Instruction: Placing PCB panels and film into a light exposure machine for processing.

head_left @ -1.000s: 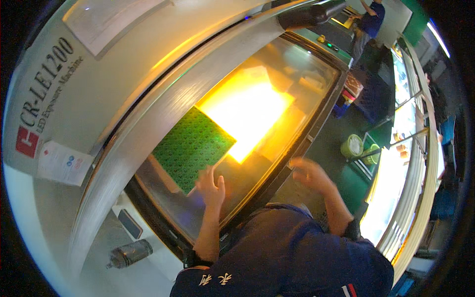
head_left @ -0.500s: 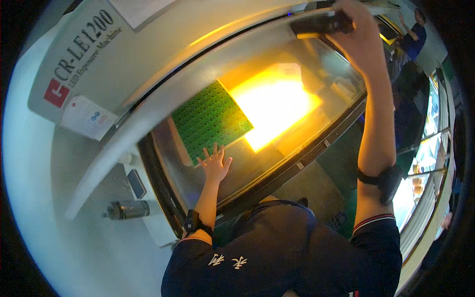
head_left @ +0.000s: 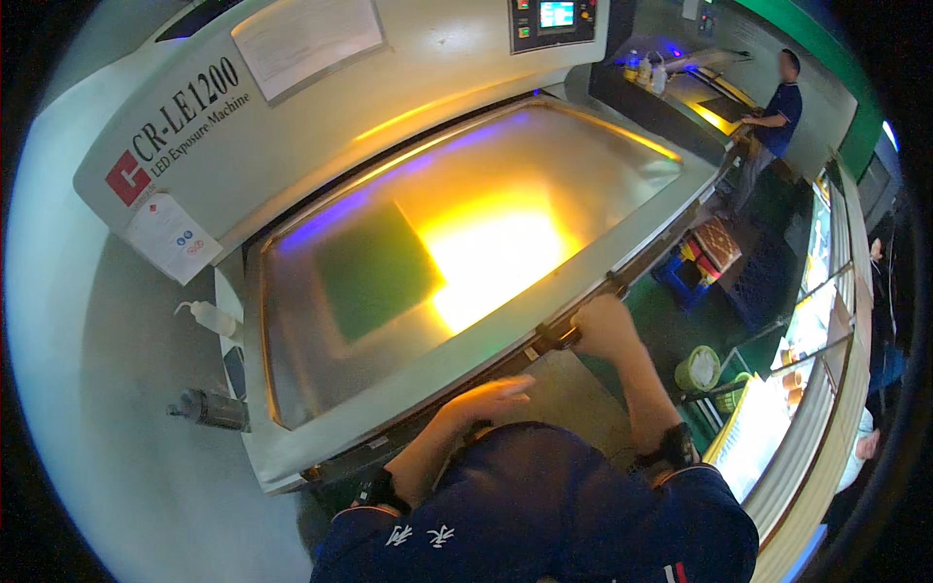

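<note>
My right hand (head_left: 607,325) grips a black handle (head_left: 558,338) on the front edge of the exposure machine's lid; fingertips are partly hidden. The lid's pale frame (head_left: 632,228) lies lowered over the bed. Through its hazy clear sheet (head_left: 321,374), a green panel (head_left: 379,272) shows dimly on the left half, beside a glaring yellow-white glow. My left hand (head_left: 494,396) hovers in front of the machine's front edge, near my body, slightly blurred. Its fingers are stretched out and hold nothing.
At left stand a dark bottle (head_left: 216,410) and a white squeeze bottle (head_left: 212,319). A control screen (head_left: 557,14) sits at the top. Far right, a person (head_left: 777,117) works at another lit table. Behind my right arm are a blue stool (head_left: 690,277) and a green bucket (head_left: 698,369).
My right hand has come down from the upper right with the handle, and the lid is now lowered over the green panel. My left hand has left the panel's edge and drawn back.
</note>
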A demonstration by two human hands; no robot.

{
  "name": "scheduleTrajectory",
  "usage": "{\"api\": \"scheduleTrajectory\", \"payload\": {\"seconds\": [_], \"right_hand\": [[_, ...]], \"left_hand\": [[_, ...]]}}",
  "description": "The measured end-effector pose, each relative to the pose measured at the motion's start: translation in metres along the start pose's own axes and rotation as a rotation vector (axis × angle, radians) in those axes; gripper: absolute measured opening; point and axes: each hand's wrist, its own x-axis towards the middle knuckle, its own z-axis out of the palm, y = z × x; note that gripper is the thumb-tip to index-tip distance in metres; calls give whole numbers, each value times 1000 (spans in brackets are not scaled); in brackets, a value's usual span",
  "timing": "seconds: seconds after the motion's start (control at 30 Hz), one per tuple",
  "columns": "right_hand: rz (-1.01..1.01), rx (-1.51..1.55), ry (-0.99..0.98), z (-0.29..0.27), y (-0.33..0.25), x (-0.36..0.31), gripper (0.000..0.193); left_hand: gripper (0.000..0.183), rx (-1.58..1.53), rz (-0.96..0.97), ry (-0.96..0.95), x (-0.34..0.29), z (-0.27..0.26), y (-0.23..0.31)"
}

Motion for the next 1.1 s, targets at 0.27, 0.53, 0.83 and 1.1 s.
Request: {"api": "scheduleTrajectory", "payload": {"seconds": [0.27,0.53,0.83,1.1], "right_hand": [[30,-45,-475,167,9,3,43],[-42,15,-586,181,21,-13,46],[-362,799,149,158,12,-16,19],[-523,515,-481,257,91,34,23]], "left_hand": [[67,-42,-224,-38,82,-48,-56],[83,553,-672,402,50,-18,-90],[77,667,-680,494,51,-40,-94],[76,627,-766,389,49,-48,-90]]}}
